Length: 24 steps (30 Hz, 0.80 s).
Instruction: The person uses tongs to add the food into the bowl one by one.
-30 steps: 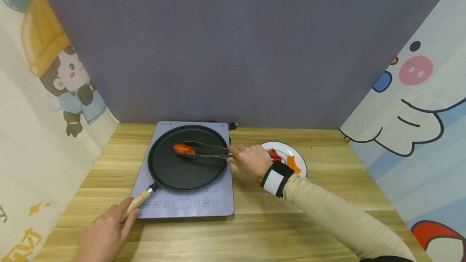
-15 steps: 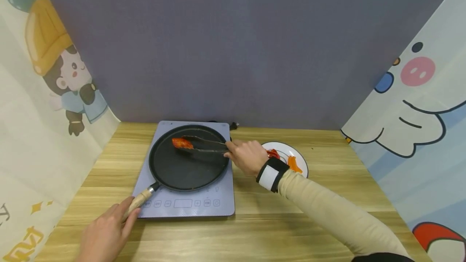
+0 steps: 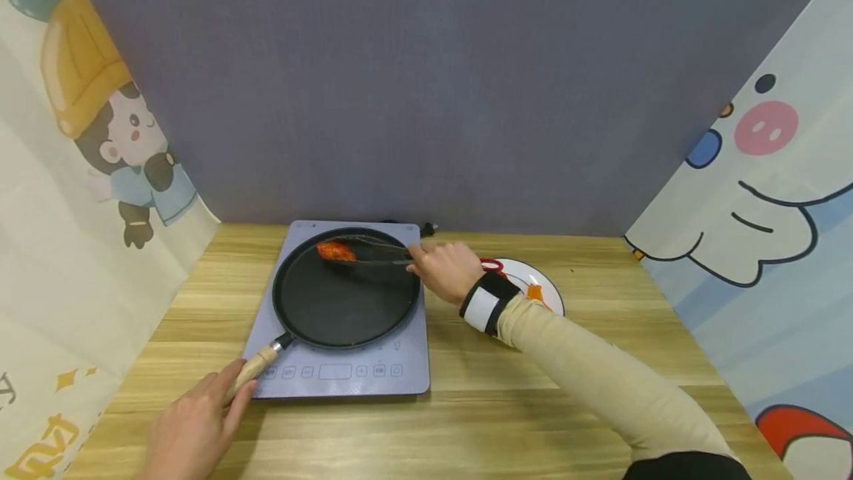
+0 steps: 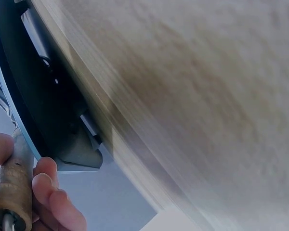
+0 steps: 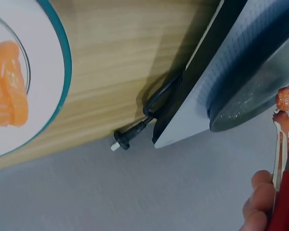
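Observation:
My left hand (image 3: 193, 424) grips the wooden handle (image 3: 253, 372) of a flat black frying pan (image 3: 346, 310); the left wrist view shows fingers curled round this handle (image 4: 12, 187). My right hand (image 3: 448, 270) holds metal tongs (image 3: 383, 262) with a red handle (image 5: 283, 204). Between the tongs' tips sits a reddish-orange piece of food (image 3: 336, 251), over the far left part of the pan. At the right wrist view's edge, the tongs' tips overlap this food piece (image 5: 284, 100). My right palm is hidden from the head view.
The pan stands on a grey induction cooker (image 3: 333, 384). To the right, a white plate (image 3: 529, 275) holds an orange piece of food (image 3: 535, 292), partly behind my wrist. A black plug and cord (image 5: 127, 134) lie behind the cooker, near the grey back wall (image 3: 426, 95).
My right hand has moved a little back and left, carrying the tongs. The food piece has shifted toward the pan's far edge. My left hand stays on the handle.

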Each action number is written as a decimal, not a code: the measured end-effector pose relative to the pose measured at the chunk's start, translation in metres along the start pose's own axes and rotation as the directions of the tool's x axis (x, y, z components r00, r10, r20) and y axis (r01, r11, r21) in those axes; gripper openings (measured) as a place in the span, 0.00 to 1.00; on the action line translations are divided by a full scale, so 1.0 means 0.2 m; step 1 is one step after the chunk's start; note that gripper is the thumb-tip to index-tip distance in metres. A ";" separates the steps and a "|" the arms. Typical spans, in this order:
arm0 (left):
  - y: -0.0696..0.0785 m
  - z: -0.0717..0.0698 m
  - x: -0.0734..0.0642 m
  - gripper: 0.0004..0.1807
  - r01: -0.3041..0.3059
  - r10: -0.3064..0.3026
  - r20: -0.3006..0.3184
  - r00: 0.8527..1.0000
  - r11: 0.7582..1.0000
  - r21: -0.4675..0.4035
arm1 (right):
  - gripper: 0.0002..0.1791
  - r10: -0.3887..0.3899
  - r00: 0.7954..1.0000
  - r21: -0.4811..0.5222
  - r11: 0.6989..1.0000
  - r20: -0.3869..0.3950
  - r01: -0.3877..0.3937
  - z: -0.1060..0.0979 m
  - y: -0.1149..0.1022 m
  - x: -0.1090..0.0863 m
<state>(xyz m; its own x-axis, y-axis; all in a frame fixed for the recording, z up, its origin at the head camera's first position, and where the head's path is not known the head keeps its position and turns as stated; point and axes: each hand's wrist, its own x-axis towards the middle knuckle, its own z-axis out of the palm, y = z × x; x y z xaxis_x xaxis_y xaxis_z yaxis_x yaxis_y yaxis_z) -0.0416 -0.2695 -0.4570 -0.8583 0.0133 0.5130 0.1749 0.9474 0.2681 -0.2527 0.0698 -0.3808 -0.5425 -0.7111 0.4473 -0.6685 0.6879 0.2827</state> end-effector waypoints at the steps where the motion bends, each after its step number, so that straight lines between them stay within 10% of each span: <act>1: 0.00 0.00 0.00 0.21 -0.001 0.001 -0.001 1.000 1.000 0.000 | 0.15 -0.001 1.000 -0.006 1.000 -0.001 0.001 0.00 0.00 0.01; 24: -0.01 0.00 0.00 0.21 0.011 -0.010 0.008 1.000 1.000 -0.011 | 0.16 0.002 1.000 -0.061 0.998 0.029 0.000 0.04 -0.02 0.11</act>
<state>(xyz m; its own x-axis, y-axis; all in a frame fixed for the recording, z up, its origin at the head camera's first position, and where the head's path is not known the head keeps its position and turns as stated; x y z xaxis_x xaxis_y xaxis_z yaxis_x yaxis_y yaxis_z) -0.0422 -0.2706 -0.4579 -0.8640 0.0059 0.5035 0.1709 0.9441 0.2821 -0.2649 0.0501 -0.3787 -0.5582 -0.7137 0.4232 -0.6361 0.6956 0.3340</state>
